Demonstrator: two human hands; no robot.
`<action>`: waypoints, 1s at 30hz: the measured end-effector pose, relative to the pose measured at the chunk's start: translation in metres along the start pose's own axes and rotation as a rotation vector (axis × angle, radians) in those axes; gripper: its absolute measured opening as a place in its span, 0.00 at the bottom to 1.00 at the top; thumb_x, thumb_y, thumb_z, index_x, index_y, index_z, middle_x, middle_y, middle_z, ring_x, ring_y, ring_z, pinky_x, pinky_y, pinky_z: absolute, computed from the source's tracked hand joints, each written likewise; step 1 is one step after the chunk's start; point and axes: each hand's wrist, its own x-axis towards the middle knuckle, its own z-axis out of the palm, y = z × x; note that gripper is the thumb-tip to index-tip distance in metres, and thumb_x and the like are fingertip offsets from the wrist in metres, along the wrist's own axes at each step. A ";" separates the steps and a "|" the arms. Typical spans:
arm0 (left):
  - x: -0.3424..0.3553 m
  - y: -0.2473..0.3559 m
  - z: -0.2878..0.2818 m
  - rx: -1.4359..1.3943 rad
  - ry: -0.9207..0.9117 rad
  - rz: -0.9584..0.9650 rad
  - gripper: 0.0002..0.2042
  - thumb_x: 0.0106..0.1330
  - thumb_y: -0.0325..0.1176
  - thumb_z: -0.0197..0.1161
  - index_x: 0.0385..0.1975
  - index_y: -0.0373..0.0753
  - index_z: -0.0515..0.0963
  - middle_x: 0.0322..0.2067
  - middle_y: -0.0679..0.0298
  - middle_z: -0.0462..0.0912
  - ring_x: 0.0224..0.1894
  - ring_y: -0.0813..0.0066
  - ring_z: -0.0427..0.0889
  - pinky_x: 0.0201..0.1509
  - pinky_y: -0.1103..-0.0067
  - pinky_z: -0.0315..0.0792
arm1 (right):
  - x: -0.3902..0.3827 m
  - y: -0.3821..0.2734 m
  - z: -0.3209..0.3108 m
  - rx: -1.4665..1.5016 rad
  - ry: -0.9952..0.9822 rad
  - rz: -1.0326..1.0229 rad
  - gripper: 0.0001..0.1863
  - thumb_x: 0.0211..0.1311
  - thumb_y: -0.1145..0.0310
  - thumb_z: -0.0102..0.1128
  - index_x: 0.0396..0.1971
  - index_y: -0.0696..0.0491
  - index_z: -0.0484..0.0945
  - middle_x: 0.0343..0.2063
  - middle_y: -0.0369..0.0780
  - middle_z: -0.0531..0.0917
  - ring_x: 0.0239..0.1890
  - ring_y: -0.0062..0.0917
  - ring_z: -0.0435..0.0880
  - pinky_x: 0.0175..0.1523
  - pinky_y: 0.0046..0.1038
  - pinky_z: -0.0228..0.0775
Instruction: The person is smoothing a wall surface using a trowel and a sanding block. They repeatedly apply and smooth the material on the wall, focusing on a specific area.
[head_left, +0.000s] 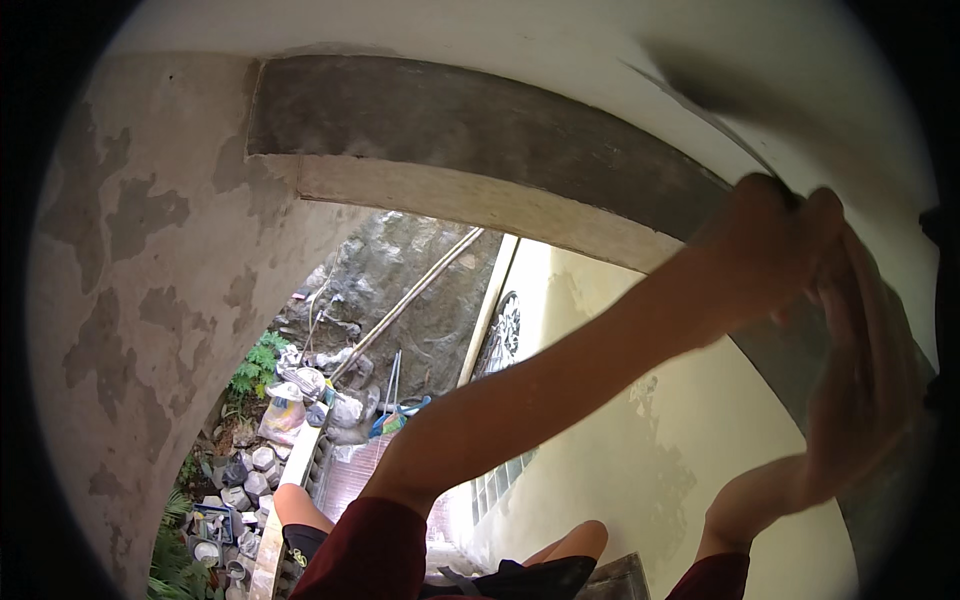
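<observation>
Head view, left hand: The left hand (pixel 765 245) is reaching up at the right side, and its fingers are bending tightly together; they are holding the near end of a thin strip.
Thin strip: This thin strip (pixel 715 118) is pointing from the left hand to the upper left, lying close along the pale surface (pixel 540 35) above; whether it is touching there, I cannot tell.
Right hand: The right hand (pixel 868 375) is standing just beside the left hand, lower and further right; its fingers are stretching upward, almost straight. Whether they are also gripping something, I cannot tell.
Sleeves: Dark red sleeves (pixel 365 550) are covering both upper arms, while the forearms are staying bare.
Dark band: A dark grey band (pixel 450 115) is running under the pale surface, bending toward the right.
Walls: A patchy wall (pixel 150 250) is rising at the left; a cream wall (pixel 640 430) is standing behind the forearms.
Below: Bamboo poles (pixel 415 290) are leaning near a rough stone wall (pixel 420 260); bags (pixel 285 412) are lying near grey blocks (pixel 255 480) and a green plant (pixel 258 362).
</observation>
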 end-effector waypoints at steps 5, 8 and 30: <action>0.001 0.002 0.001 -0.014 -0.004 -0.026 0.22 0.67 0.42 0.46 0.25 0.27 0.79 0.23 0.56 0.82 0.22 0.72 0.77 0.23 0.79 0.73 | -0.001 0.006 0.008 0.069 0.087 -0.112 0.15 0.66 0.74 0.54 0.51 0.56 0.80 0.36 0.41 0.86 0.36 0.24 0.86 0.38 0.24 0.76; 0.003 0.003 0.002 -0.042 -0.003 -0.034 0.22 0.67 0.42 0.46 0.26 0.27 0.79 0.22 0.57 0.81 0.22 0.71 0.77 0.25 0.78 0.74 | -0.001 0.009 0.008 0.035 0.085 -0.016 0.15 0.66 0.74 0.55 0.51 0.56 0.80 0.36 0.42 0.86 0.36 0.23 0.86 0.37 0.25 0.76; 0.001 -0.006 0.001 -0.007 -0.089 -0.044 0.21 0.67 0.41 0.46 0.28 0.28 0.78 0.24 0.57 0.82 0.22 0.73 0.78 0.21 0.79 0.72 | -0.007 0.016 -0.007 0.065 -0.138 -0.201 0.18 0.65 0.74 0.53 0.54 0.62 0.75 0.49 0.46 0.82 0.47 0.32 0.85 0.49 0.29 0.79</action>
